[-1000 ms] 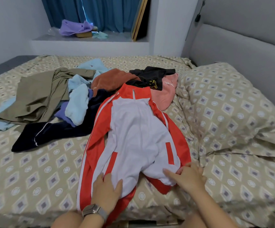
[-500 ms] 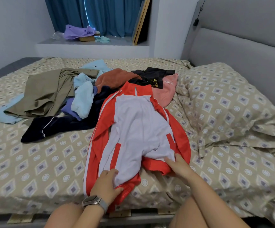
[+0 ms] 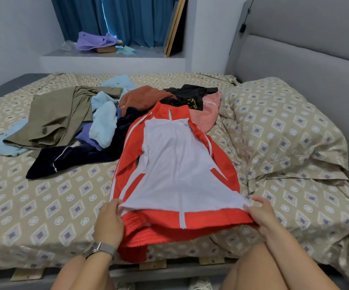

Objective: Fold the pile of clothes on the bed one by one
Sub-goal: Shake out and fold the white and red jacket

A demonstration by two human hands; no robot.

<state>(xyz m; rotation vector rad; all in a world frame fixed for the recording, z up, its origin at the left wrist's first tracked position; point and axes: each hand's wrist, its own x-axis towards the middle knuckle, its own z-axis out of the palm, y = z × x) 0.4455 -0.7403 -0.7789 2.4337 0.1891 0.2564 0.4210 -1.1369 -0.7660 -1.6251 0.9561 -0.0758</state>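
At the bed's (image 3: pixel 44 216) near edge, the left hand (image 3: pixel 108 222) and right hand (image 3: pixel 262 216) each grip a bottom corner of the red-and-white jacket (image 3: pixel 175 164), spread flat, collar away. Behind it lies the clothes pile (image 3: pixel 98 126); a pillow (image 3: pixel 284 126) lies to the right.

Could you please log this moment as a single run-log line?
step: spreading red-and-white zip jacket flat | left hand: grips hem corner | right hand: grips opposite corner | unfolded clothes pile: behind, on patterned bed

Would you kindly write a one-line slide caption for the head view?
Both hands, left and right, grip the hem of a red-and-white jacket spread on the bed.
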